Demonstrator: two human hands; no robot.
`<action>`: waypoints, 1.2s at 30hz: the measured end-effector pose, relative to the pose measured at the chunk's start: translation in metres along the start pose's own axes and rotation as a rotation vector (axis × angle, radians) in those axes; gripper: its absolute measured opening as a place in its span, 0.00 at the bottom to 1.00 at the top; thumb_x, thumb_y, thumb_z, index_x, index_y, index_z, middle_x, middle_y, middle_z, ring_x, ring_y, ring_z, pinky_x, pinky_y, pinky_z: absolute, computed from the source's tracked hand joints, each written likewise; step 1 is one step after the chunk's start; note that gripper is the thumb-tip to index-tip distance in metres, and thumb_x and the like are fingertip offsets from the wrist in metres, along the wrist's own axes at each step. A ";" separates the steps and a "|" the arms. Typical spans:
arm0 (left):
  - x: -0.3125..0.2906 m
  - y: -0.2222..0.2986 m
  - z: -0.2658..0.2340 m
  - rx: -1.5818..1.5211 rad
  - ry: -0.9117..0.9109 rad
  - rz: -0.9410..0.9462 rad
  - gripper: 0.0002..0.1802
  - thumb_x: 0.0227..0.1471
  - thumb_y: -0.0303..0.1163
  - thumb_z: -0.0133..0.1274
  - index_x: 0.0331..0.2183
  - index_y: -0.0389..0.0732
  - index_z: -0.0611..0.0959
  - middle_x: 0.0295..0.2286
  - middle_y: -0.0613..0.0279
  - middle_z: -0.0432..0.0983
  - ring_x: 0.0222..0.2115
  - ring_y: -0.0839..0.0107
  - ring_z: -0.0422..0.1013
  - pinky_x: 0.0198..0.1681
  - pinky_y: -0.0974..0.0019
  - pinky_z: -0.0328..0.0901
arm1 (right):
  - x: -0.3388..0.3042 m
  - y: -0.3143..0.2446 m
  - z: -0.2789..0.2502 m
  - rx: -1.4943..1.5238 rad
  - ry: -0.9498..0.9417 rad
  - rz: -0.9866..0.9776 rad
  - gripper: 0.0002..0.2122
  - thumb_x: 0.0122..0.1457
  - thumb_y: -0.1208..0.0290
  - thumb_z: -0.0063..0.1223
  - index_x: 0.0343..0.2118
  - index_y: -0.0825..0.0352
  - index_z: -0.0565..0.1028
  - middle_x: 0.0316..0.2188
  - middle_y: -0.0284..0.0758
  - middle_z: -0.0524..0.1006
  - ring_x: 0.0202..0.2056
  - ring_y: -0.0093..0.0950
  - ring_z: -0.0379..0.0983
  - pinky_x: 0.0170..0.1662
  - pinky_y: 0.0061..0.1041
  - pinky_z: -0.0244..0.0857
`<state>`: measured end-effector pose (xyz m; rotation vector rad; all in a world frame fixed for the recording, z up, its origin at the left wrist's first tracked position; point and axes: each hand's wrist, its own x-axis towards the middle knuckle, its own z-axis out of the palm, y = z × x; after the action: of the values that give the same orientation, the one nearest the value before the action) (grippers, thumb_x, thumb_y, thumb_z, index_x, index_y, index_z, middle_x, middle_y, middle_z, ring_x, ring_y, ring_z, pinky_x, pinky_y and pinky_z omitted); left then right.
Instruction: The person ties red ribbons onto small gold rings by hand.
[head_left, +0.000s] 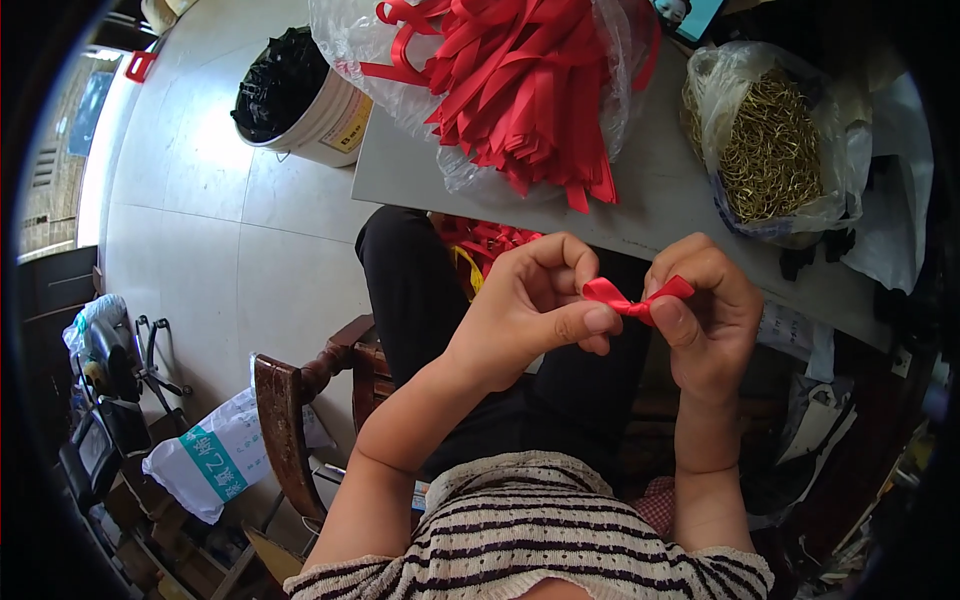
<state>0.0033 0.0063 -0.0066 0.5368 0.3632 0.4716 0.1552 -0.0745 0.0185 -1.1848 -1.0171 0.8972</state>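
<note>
Bow (pixel 637 308), red, is held over the lap (pixel 560 400) — left hand (pixel 525 310) gripping its left side between closed fingers (pixel 572 248), right hand (pixel 717 310) pinching its right side likewise. On the surface (pixel 410 172), red ribbons (pixel 530 90) lie heaped on clear plastic (pixel 345 35) — with a bag (pixel 708 110) of gold wires (pixel 770 150) to their right. A bucket (pixel 322 125) stands to the left.

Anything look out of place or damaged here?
Nothing visibly spilled or damaged. The red ribbon pile just looks untidy, ends splaying across a clear plastic bag; the red bow appears intact.
</note>
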 end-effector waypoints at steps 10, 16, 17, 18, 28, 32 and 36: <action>-0.002 0.005 0.002 0.184 0.055 -0.093 0.08 0.48 0.27 0.55 0.28 0.31 0.78 0.21 0.58 0.76 0.22 0.76 0.73 0.26 0.76 0.69 | 0.005 -0.006 -0.002 -0.372 -0.036 -0.102 0.07 0.45 0.77 0.60 0.21 0.71 0.72 0.22 0.35 0.73 0.22 0.21 0.67 0.25 0.17 0.60; -0.003 0.001 0.002 0.340 0.087 0.019 0.10 0.49 0.28 0.55 0.21 0.31 0.80 0.18 0.61 0.75 0.20 0.80 0.70 0.23 0.77 0.64 | -0.002 0.001 0.001 -0.549 0.068 -0.169 0.06 0.48 0.78 0.58 0.21 0.72 0.73 0.20 0.34 0.74 0.20 0.18 0.66 0.23 0.16 0.60; -0.004 0.001 0.002 0.353 0.084 0.061 0.10 0.49 0.28 0.55 0.21 0.31 0.80 0.18 0.62 0.75 0.20 0.81 0.69 0.22 0.78 0.63 | -0.005 0.001 0.002 -0.548 0.068 -0.167 0.06 0.48 0.78 0.58 0.21 0.72 0.73 0.20 0.34 0.74 0.20 0.18 0.66 0.23 0.16 0.60; -0.004 0.000 0.002 0.365 0.077 0.103 0.10 0.49 0.28 0.55 0.21 0.32 0.80 0.18 0.62 0.75 0.20 0.82 0.69 0.22 0.78 0.62 | -0.007 0.001 0.003 -0.474 0.114 -0.097 0.06 0.49 0.78 0.57 0.21 0.72 0.73 0.20 0.34 0.74 0.20 0.18 0.66 0.24 0.16 0.60; -0.003 0.008 -0.005 0.563 0.013 0.125 0.12 0.47 0.27 0.56 0.16 0.33 0.78 0.13 0.67 0.72 0.16 0.86 0.67 0.18 0.82 0.59 | 0.005 -0.005 -0.009 -0.136 -0.175 0.177 0.06 0.49 0.78 0.57 0.20 0.73 0.72 0.19 0.32 0.73 0.22 0.17 0.67 0.27 0.14 0.60; -0.003 0.021 -0.014 0.707 -0.177 0.109 0.13 0.46 0.26 0.55 0.14 0.34 0.77 0.10 0.70 0.69 0.14 0.87 0.64 0.17 0.81 0.57 | 0.004 -0.012 -0.019 -0.123 -0.310 0.232 0.05 0.48 0.78 0.57 0.20 0.72 0.73 0.19 0.31 0.73 0.21 0.15 0.67 0.26 0.13 0.61; -0.005 0.018 -0.007 0.634 -0.119 0.075 0.14 0.46 0.25 0.55 0.13 0.35 0.75 0.10 0.73 0.66 0.14 0.89 0.59 0.16 0.80 0.54 | 0.004 -0.010 -0.020 0.076 -0.285 0.445 0.05 0.49 0.78 0.57 0.22 0.71 0.73 0.19 0.29 0.73 0.22 0.13 0.67 0.26 0.11 0.61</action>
<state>-0.0101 0.0204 -0.0013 1.1917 0.3772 0.3894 0.1757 -0.0781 0.0272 -1.2651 -0.9468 1.4759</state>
